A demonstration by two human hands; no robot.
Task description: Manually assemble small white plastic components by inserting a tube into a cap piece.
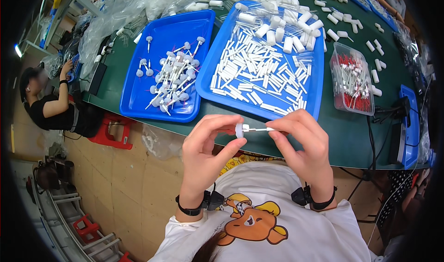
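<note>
The disc-ended rod [254, 130] is white, its disc [239, 131] a pale grey. The worktop [277, 147] is dark green; the smaller tray [138, 91] and larger tray [317, 88] are bright blue. White tubes [252, 70] and white cylinders [280, 34] contrast with red wires [367, 106]. The white T-shirt [296, 236] carries an orange-brown cartoon bear [252, 224]; the wrist straps [190, 211] are black, the stool [111, 131] red, the floor tiles [125, 179] tan.

I am in an assembly workshop: beyond my left hand [203, 144], the green workbench [109, 84] carries a blue tray [138, 93] of many alike parts [178, 77], and farther left a co-worker [60, 107] sits.
</note>
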